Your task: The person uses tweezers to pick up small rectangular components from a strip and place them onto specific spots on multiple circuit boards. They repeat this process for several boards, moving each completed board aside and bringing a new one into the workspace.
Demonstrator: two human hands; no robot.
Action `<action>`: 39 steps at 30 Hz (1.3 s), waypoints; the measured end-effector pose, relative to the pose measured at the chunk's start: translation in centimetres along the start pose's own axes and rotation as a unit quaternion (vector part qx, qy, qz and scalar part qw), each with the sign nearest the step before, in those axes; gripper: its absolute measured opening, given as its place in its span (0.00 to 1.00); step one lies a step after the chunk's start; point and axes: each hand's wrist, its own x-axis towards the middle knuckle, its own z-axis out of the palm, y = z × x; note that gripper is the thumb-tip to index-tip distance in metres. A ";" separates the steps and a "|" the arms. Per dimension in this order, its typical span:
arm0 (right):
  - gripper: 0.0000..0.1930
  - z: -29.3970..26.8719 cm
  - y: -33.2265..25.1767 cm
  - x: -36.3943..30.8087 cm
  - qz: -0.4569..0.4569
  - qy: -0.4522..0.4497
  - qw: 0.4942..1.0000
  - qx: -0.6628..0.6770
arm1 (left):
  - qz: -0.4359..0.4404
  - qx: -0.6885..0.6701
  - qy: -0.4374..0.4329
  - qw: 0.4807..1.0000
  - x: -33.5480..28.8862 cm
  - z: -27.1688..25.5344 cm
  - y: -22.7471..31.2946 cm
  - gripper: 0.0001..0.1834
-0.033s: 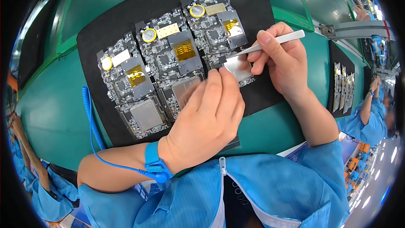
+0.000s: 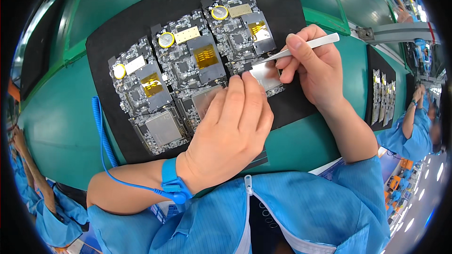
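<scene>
Pinched in the right hand (image 2: 314,73), tweezers (image 2: 301,48) meet the thin, light, bendable metal shield (image 2: 264,76); left hand (image 2: 230,134) fingertips steady its edge, holding nothing.

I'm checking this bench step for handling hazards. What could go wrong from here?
The tweezers in the right hand point at the metal shield; a slip might scratch nearby parts. The left hand rests over the middle circuit board and may press its components.

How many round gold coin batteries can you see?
3, one atop each board: left battery, middle battery, right battery. None seems hidden.
</scene>
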 end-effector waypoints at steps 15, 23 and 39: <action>0.13 -0.1 0.0 0.4 0.026 -0.009 1.000 -0.006 | -0.022 -0.036 -0.010 0.999 -0.2 0.4 -0.4 0.18; 0.12 -0.4 -0.3 0.7 0.044 -0.007 0.999 0.028 | -0.023 -0.055 -0.029 0.998 -0.3 0.0 -0.2 0.23; 0.12 -0.2 -0.1 0.7 0.034 -0.013 0.999 -0.002 | -0.014 -0.048 -0.016 0.999 0.2 0.0 -0.5 0.15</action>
